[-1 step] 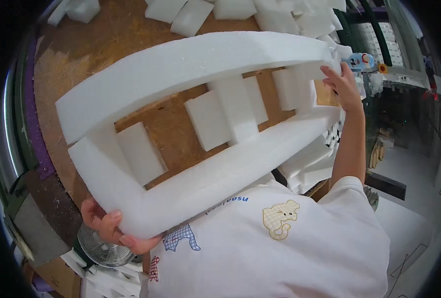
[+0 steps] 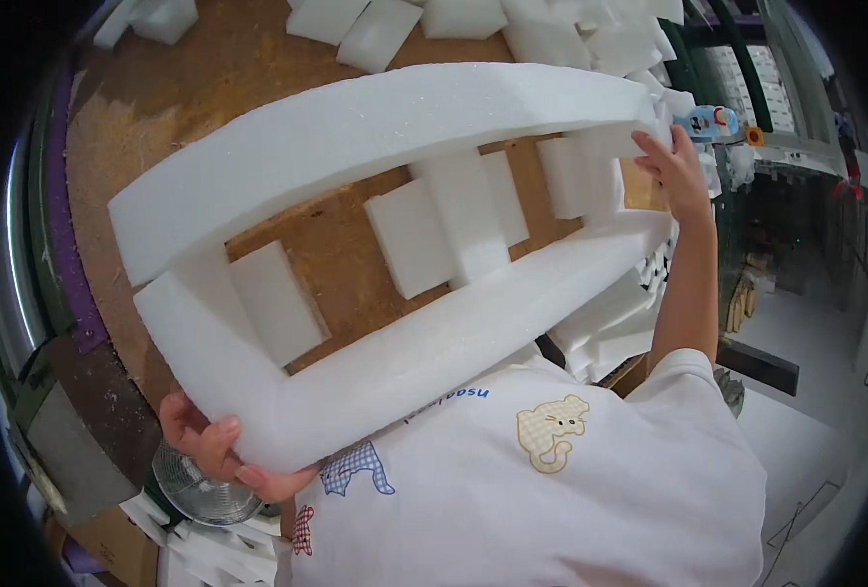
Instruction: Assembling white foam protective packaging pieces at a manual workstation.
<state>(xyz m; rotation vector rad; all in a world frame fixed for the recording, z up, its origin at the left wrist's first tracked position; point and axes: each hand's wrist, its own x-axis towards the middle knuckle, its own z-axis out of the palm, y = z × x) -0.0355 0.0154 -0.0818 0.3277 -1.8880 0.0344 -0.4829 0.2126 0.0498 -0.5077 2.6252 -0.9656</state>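
Observation:
A large white foam frame (image 2: 385, 367) spans the middle of the view, its near long side against the front of my shirt. It has a long curved far side, a crosspiece in the middle and smaller foam blocks (image 2: 275, 301) at its openings. My left hand (image 2: 221, 452) grips the near left corner, fingers and thumb bent round the edge. At the far right end, my right hand (image 2: 677, 178) has its fingers curled over the foam; part of that grip is hidden. A seam shows at the left end, where the curved side meets the end piece.
Beneath the frame lies a brown wooden tabletop (image 2: 121, 127) with white crumbs. Loose foam blocks (image 2: 380, 34) are piled along its far side. Lower left stands a round metal fan (image 2: 204, 494). A blue bottle-like object (image 2: 713, 122) is beyond my right hand. More foam pieces (image 2: 605, 328) lie below the frame's right part.

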